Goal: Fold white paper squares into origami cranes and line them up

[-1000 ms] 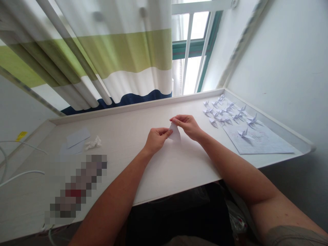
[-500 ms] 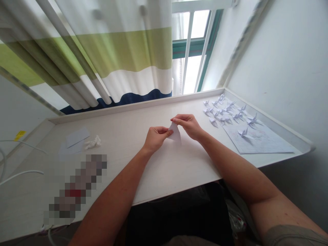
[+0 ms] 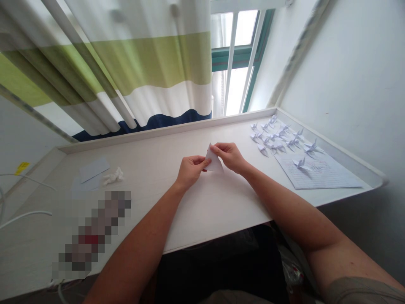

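Between my hands, a little above the desk, is a small folded piece of white paper [image 3: 215,164] with a pointed top. My left hand [image 3: 191,171] pinches its left side between thumb and fingers. With thumb and fingertips, my right hand [image 3: 230,155] grips the paper near its upper tip. Over on the right of the desk stand several white paper cranes [image 3: 278,137]. One more paper crane [image 3: 301,164] rests on a lined sheet with writing [image 3: 316,176].
On the left lie flat white paper pieces [image 3: 94,169] and a crumpled white tissue [image 3: 114,176]. A pixelated object [image 3: 98,230] and white cables [image 3: 27,215] are nearer the left edge. A raised rim [image 3: 164,131] borders the white desk [image 3: 218,215], with a curtain [image 3: 152,63] behind.
My right fingers have shifted slightly down from the paper's tip, so the point now shows above them. The left hand still pinches the paper, which has turned a little.
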{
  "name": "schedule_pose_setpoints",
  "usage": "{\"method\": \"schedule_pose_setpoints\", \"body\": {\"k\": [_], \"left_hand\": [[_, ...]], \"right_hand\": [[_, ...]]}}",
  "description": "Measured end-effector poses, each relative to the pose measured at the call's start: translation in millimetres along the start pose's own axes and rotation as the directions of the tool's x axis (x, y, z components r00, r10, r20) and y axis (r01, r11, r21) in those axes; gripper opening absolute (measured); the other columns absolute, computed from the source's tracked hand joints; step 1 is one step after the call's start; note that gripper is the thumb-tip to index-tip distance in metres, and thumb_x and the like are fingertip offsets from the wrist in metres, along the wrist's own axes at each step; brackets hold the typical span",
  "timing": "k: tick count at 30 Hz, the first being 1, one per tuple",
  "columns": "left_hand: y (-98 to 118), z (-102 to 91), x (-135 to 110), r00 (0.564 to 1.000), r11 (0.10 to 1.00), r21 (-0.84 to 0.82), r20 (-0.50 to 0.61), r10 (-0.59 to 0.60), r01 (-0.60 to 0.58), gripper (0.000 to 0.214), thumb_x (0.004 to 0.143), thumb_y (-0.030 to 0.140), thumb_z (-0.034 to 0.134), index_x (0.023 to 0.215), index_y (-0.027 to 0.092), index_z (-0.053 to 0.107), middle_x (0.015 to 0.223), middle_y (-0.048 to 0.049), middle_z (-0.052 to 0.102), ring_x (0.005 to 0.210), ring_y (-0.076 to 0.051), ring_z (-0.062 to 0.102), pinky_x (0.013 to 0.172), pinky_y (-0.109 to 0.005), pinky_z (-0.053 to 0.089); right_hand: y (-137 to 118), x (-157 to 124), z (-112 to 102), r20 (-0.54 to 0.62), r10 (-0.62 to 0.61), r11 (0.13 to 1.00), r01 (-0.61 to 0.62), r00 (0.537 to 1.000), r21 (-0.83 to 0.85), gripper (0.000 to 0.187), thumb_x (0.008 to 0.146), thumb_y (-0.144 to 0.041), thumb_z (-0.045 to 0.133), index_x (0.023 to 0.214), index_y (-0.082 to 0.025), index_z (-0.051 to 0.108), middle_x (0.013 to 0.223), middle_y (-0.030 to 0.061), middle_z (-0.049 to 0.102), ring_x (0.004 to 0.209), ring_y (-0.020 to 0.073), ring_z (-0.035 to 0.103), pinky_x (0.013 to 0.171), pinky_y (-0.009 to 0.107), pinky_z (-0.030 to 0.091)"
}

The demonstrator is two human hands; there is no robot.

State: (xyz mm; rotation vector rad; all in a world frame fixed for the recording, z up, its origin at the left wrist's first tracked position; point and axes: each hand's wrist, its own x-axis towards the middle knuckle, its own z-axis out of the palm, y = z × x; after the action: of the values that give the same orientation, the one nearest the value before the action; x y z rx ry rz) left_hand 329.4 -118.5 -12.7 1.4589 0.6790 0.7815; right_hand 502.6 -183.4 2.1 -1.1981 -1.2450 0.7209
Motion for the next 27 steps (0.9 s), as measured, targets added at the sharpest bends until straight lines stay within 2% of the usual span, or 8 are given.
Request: {"method": "schedule_pose_setpoints", "body": {"k": [4, 8, 13, 16, 21, 27], "left_hand": [[1, 0.8, 0, 1.0, 1.0, -0.015, 0.025, -0.005, 0.005, 0.048, 0.067, 0.059, 0.094, 0.086, 0.016, 0.085, 0.082, -0.0074, 0.08, 0.074, -0.019, 0.071, 0.073, -0.034, 0.061], [-1, 1.1, 0, 0.997, 0.999, -0.036, 0.058, 0.042, -0.04, 0.05, 0.073, 0.063, 0.088, 0.083, 0.015, 0.083, 0.078, -0.005, 0.077, 0.072, -0.017, 0.069, 0.075, -0.033, 0.062], [-4, 0.1, 2, 0.998, 0.999, -0.029, 0.053, 0.031, -0.03, 0.05, 0.07, 0.063, 0.09, 0.082, 0.015, 0.082, 0.077, -0.0045, 0.076, 0.07, -0.018, 0.068, 0.072, -0.033, 0.06], [-3, 0.1, 1, 0.998, 1.0, -0.004, 0.054, 0.025, -0.025, 0.047, 0.071, 0.061, 0.089, 0.081, 0.016, 0.081, 0.073, -0.0034, 0.074, 0.068, -0.016, 0.065, 0.067, -0.03, 0.056], [-2, 1.3, 0, 0.995, 0.995, 0.019, 0.03, 0.098, -0.099, 0.045, 0.077, 0.061, 0.085, 0.086, 0.017, 0.082, 0.075, -0.0034, 0.075, 0.066, -0.015, 0.062, 0.062, -0.027, 0.049], [-9, 3.1, 2, 0.994, 0.994, 0.039, -0.012, 0.105, -0.105, 0.045, 0.079, 0.061, 0.083, 0.084, 0.016, 0.081, 0.075, -0.0037, 0.076, 0.064, -0.015, 0.062, 0.06, -0.027, 0.046]], "right_hand": [[-2, 0, 1, -0.027, -0.04, 0.999, 0.039, 0.999, -0.029, 0.061, 0.083, -0.077, 0.07, 0.067, -0.018, 0.063, 0.064, -0.0009, 0.05, 0.065, 0.014, 0.042, 0.06, 0.03, 0.034], [2, 2, 1, -0.073, -0.016, 0.998, 0.012, 0.997, -0.061, 0.066, 0.081, -0.083, 0.067, 0.065, -0.019, 0.06, 0.064, -0.0008, 0.05, 0.065, 0.0139, 0.042, 0.059, 0.03, 0.033], [6, 2, 2, -0.059, -0.002, 0.995, -0.003, 0.998, -0.096, 0.068, 0.081, -0.085, 0.064, 0.063, -0.019, 0.058, 0.062, -0.0011, 0.048, 0.063, 0.0132, 0.04, 0.057, 0.029, 0.032], [4, 1, 3, -0.048, -0.035, 0.991, 0.029, 0.998, -0.131, 0.066, 0.083, -0.083, 0.064, 0.065, -0.019, 0.062, 0.062, -0.0004, 0.052, 0.062, 0.0137, 0.042, 0.057, 0.03, 0.033], [4, -2, 7, -0.01, -0.071, 0.982, 0.068, 0.997, -0.176, 0.061, 0.085, -0.078, 0.065, 0.07, -0.019, 0.069, 0.065, 0.0013, 0.061, 0.064, 0.0148, 0.047, 0.06, 0.031, 0.036], [8, -3, 11, -0.057, -0.074, 0.952, 0.053, 0.996, -0.302, 0.064, 0.089, -0.079, 0.057, 0.064, -0.02, 0.057, 0.059, -0.0018, 0.048, 0.06, 0.0132, 0.037, 0.057, 0.031, 0.03]]}}
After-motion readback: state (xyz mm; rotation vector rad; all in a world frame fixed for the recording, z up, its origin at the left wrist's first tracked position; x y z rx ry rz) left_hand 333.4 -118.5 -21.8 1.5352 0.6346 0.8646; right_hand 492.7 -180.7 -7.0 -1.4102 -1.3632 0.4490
